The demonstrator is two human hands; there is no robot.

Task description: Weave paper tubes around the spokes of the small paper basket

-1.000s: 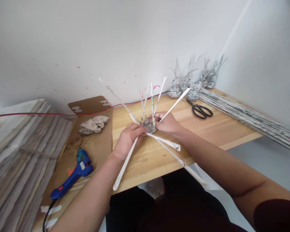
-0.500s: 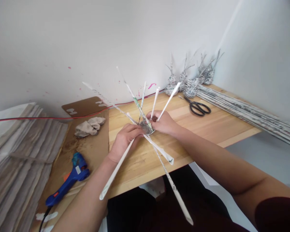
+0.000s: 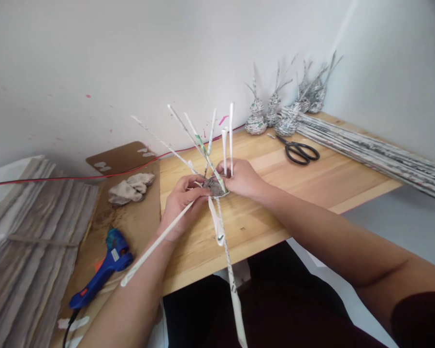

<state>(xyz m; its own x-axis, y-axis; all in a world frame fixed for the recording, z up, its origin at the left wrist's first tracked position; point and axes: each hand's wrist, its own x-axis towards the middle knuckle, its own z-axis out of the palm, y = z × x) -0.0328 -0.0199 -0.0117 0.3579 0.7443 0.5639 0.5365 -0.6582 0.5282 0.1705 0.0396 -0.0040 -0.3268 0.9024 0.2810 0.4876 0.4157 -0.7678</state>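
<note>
A small round base woven of rolled newspaper [image 3: 214,186] lies between my hands, low over the wooden table. Several rolled paper sticks [image 3: 159,141] fan out from it, some pointing up toward the wall, others down toward me. My left hand [image 3: 183,200] pinches the base's left rim between thumb and fingers; one paper stick [image 3: 155,247] runs out along that forearm. My right hand [image 3: 239,177] grips the rim on the right, beside two upright white sticks [image 3: 231,140]. Its fingertips are partly hidden behind the base and sticks.
Black-handled scissors [image 3: 301,152] lie at right, near woven paper figures [image 3: 256,118] and a long bundle of paper sticks [image 3: 369,150]. On brown cardboard at left are a blue glue gun [image 3: 103,275] and a crumpled cloth [image 3: 131,188]. Stacked newspaper [image 3: 39,251] stands farther left.
The woven base has turned between my hands, swinging the paper sticks clockwise. Both hands have shifted slightly left and keep hold of its rim.
</note>
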